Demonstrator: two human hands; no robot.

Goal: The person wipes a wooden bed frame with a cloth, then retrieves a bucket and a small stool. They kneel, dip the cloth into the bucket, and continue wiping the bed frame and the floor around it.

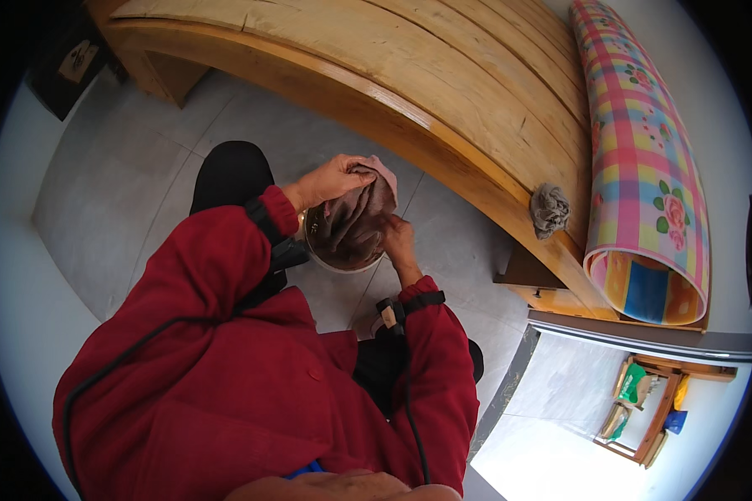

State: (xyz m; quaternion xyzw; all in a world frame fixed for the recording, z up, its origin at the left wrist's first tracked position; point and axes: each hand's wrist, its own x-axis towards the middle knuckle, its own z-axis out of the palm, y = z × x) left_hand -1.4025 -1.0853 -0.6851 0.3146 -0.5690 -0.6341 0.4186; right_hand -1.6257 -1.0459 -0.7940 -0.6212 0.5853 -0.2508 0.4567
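Note:
A wet-looking brownish-pink cloth hangs spread between my two hands, over a round basin on the grey tiled floor. With thumb and fingers, my left hand pinches its upper edge, above the basin's far left side. My right hand grips the cloth lower down, at the basin's right rim. Dark water seems to lie in the basin under the cloth, which hides much of the inside. A crumpled grey cloth lies on the edge of the wooden bed frame, to the right of my hands.
The slatted wooden bed frame runs across in front of me, close beyond the basin. On its right end lies a rolled checked mat with flowers. A doorway at the lower right shows a wooden shelf with bags. My knees flank the basin.

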